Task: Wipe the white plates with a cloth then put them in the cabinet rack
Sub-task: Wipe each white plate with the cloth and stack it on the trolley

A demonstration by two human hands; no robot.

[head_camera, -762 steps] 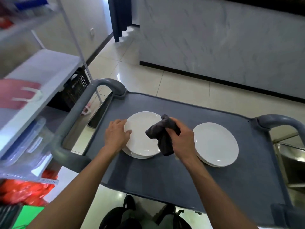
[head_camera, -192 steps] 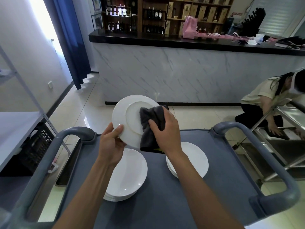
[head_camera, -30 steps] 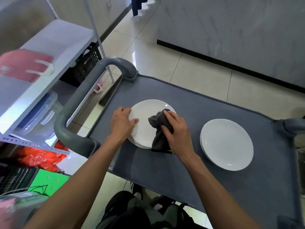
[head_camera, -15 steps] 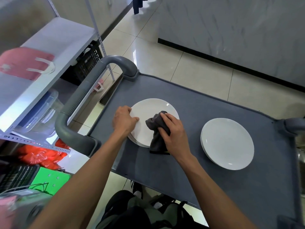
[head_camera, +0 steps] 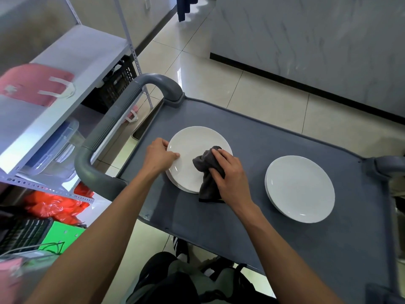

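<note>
In the head view, a grey cart [head_camera: 252, 216] is filling the centre of the frame, and two stacks of white plates are sitting on its top. The left stack [head_camera: 192, 148] is lying at centre; the right stack [head_camera: 300, 187] is lying well apart toward the right edge. The left hand [head_camera: 160, 156] is gripping the left rim of the left stack, thumb lying on the top plate and fingers curling over the edge. The right hand [head_camera: 228, 172] is clutching a dark grey cloth [head_camera: 208, 170], bunched on the top plate's right side, its tail hanging onto the cart. A metal shelf [head_camera: 72, 69] is standing at the upper left, carrying a pink bag [head_camera: 32, 84].
</note>
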